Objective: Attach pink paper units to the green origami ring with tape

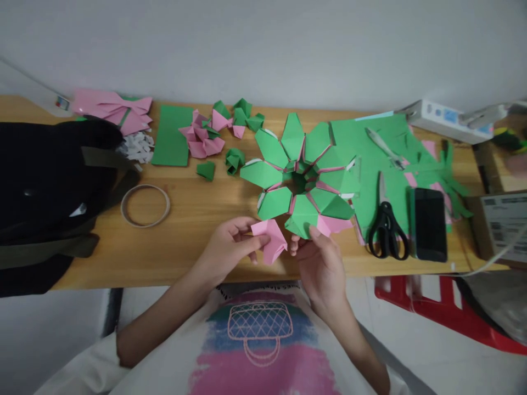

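Between the thumb and fingers of my left hand (234, 244) is a folded pink paper piece (272, 241), held just below the flower. The large green paper flower (274, 203) lies on the table, its petals in a ring around a dark hollow centre, with pink edges between them. My right hand (323, 258) pinches the tip of its lowest petal (304, 214), thumb on top and fingers partly hidden beneath. A pink paper petal (333, 225) sticks out beside my right thumb. The held pink piece is close to the flower's lower edge.
Folded pink (201, 137) and green paper pieces (234, 161) lie behind to the left, by a green sheet (171, 137). A tape roll (145, 206) and black bag (49, 186) are left. Black-handled scissors (387, 225), a phone (429, 225) and a cutter (385, 147) lie right.
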### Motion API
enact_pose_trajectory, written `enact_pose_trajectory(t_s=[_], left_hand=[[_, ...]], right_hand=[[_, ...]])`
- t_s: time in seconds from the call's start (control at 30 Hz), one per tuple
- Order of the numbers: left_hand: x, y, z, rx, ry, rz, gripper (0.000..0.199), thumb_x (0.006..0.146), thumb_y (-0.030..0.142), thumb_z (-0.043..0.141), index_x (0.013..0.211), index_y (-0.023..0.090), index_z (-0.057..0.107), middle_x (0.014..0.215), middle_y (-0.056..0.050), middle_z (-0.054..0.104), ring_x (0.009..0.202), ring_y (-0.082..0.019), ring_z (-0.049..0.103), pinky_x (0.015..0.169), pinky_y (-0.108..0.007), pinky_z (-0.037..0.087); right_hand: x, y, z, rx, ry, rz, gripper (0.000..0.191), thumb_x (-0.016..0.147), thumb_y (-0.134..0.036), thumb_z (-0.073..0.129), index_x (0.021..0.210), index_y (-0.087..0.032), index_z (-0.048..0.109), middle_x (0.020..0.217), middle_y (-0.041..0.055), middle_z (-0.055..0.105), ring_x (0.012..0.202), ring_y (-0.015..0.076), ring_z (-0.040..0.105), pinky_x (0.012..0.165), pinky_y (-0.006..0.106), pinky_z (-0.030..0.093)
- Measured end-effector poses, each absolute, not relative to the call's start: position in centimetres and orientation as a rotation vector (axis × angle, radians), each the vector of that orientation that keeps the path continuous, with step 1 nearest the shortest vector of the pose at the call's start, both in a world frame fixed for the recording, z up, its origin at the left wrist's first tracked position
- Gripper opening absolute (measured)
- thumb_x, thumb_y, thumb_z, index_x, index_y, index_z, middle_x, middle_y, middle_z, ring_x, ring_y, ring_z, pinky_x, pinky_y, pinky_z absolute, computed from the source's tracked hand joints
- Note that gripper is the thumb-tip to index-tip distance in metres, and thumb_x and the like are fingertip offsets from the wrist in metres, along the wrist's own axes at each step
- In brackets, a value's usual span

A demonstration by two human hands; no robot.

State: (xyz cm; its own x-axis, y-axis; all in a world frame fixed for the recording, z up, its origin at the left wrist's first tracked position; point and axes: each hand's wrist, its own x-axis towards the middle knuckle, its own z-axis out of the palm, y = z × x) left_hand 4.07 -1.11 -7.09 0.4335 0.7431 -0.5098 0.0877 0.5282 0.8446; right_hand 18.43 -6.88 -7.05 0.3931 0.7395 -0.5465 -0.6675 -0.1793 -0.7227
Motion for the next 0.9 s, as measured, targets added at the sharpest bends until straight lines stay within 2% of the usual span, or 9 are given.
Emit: enact_pose_trajectory(t_s=[0.33, 0.43, 0.53, 0.7, 0.8, 0.9], left_hand=[[4.3, -1.3, -6.8, 0.928, 1.071, 0.477, 0.014, 0.068, 0.024, 0.071, 0.076, 0.016, 0.063, 0.065, 0.003, 0.065, 0.046, -0.008, 0.054, 0.044, -0.021, 0.046], [4.1, -1.6, -6.8, 1.083, 1.126, 0.540, 0.010, 0.069, 0.021, 0.070, 0.075, 0.017, 0.063, 0.066, 0.003, 0.065, 0.052, -0.009, 0.057, 0.047, -0.021, 0.047], [3.9, -2.1, -6.8, 1.407, 1.169, 0.725, 0.004, 0.076, 0.019, 0.067, 0.074, 0.020, 0.063, 0.073, 0.000, 0.069, 0.064, -0.013, 0.064, 0.056, -0.024, 0.051], [3.1, -2.6, -7.1, 2.027, 1.052, 0.997, 0.017, 0.083, 0.008, 0.061, 0.086, 0.024, 0.063, 0.090, 0.000, 0.074, 0.085, -0.014, 0.069, 0.077, -0.028, 0.056], [2.7, -2.7, -7.2, 2.247, 1.031, 1.060, 0.028, 0.081, 0.002, 0.057, 0.093, 0.026, 0.061, 0.095, -0.001, 0.074, 0.092, -0.016, 0.070, 0.080, -0.031, 0.057], [2.5, -2.6, -7.1, 2.366, 1.020, 1.118, 0.033, 0.079, 0.001, 0.057, 0.095, 0.029, 0.060, 0.093, 0.000, 0.074, 0.090, -0.018, 0.071, 0.077, -0.033, 0.057]], right_hand=[[18.5, -7.0, -7.2, -1.162, -0.154, 1.281, 0.027, 0.072, -0.042, 0.074, 0.064, -0.021, 0.061, 0.059, -0.0024, 0.064, 0.052, 0.0103, 0.054, 0.052, 0.024, 0.043], [18.6, -7.1, -7.1, -1.150, -0.175, 1.303, 0.031, 0.074, -0.049, 0.071, 0.064, -0.021, 0.063, 0.059, -0.0012, 0.064, 0.054, 0.0118, 0.055, 0.052, 0.026, 0.043], [18.7, -7.1, -7.0, -1.173, -0.219, 1.308, 0.038, 0.075, -0.059, 0.066, 0.069, -0.022, 0.067, 0.058, -0.0001, 0.064, 0.051, 0.0129, 0.053, 0.053, 0.029, 0.044], [18.7, -7.4, -7.2, -1.185, -0.227, 1.259, 0.037, 0.074, -0.057, 0.068, 0.067, -0.021, 0.068, 0.059, 0.0008, 0.066, 0.051, 0.0131, 0.054, 0.053, 0.027, 0.043], [18.6, -7.5, -7.4, -1.180, -0.255, 1.239, 0.036, 0.077, -0.054, 0.067, 0.065, -0.020, 0.066, 0.061, 0.0011, 0.067, 0.053, 0.0130, 0.054, 0.054, 0.027, 0.043], [18.4, -7.6, -7.5, -1.173, -0.292, 1.229, 0.038, 0.080, -0.055, 0.064, 0.065, -0.020, 0.065, 0.064, 0.0018, 0.067, 0.055, 0.0125, 0.054, 0.055, 0.027, 0.043]])
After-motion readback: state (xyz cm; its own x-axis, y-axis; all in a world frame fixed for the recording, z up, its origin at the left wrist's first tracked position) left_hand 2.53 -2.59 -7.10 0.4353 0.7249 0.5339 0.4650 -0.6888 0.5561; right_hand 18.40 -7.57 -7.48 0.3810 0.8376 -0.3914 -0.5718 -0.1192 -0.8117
